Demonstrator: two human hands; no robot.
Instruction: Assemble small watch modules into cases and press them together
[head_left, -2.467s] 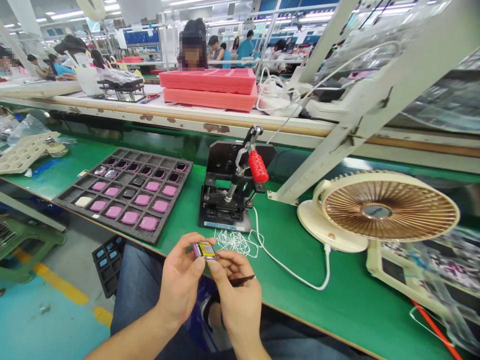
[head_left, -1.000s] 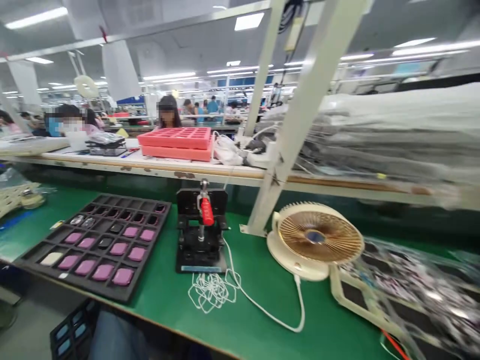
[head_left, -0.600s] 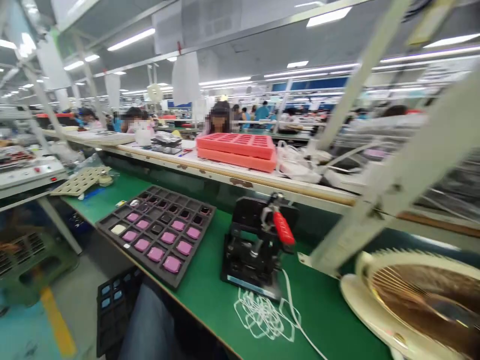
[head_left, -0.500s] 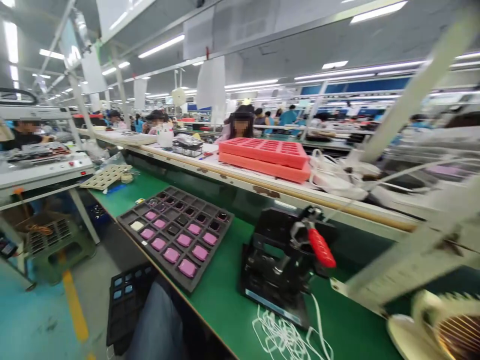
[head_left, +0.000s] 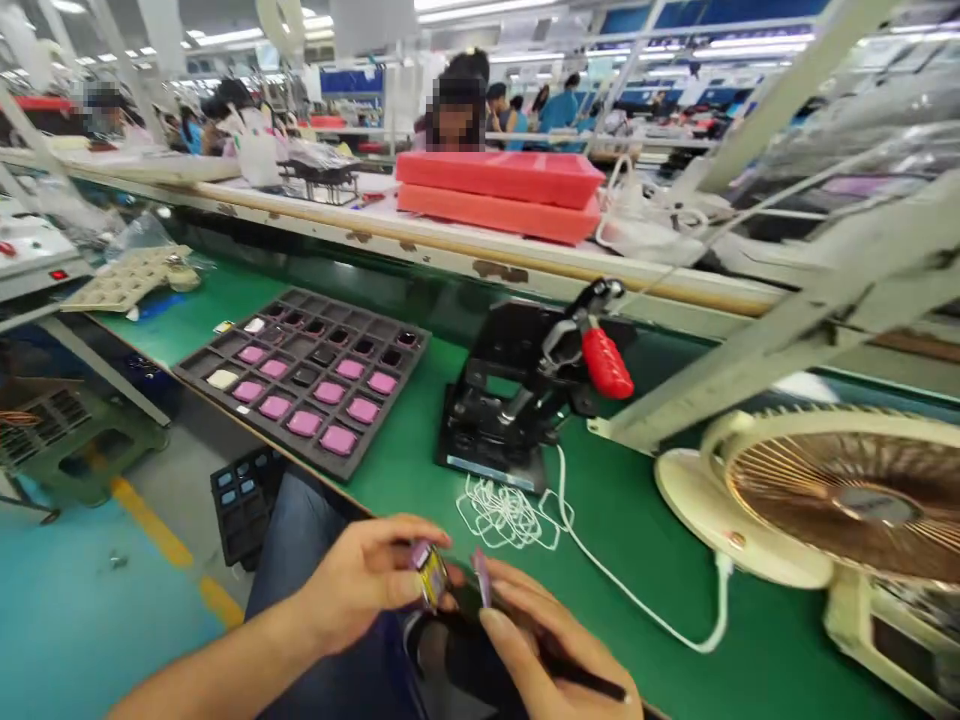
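The yellow-faced module [head_left: 431,577] sits pinched against the left fingers [head_left: 397,532].

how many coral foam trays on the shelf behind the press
2. The upper coral foam tray lies flat, stacked on the lower coral foam tray, on the white shelf above the green bench. Others behind them could be hidden.

No text, brand or number can be read anywhere in this view. The pale strip label [head_left: 487,472] along the front of the black bench press [head_left: 480,420] is too blurred to read. So is the yellow face of the small part [head_left: 432,577] at bottom centre. The white hanging placards [head_left: 352,75] at upper centre and the blue wall signs [head_left: 720,12] at top right also show no legible marks.
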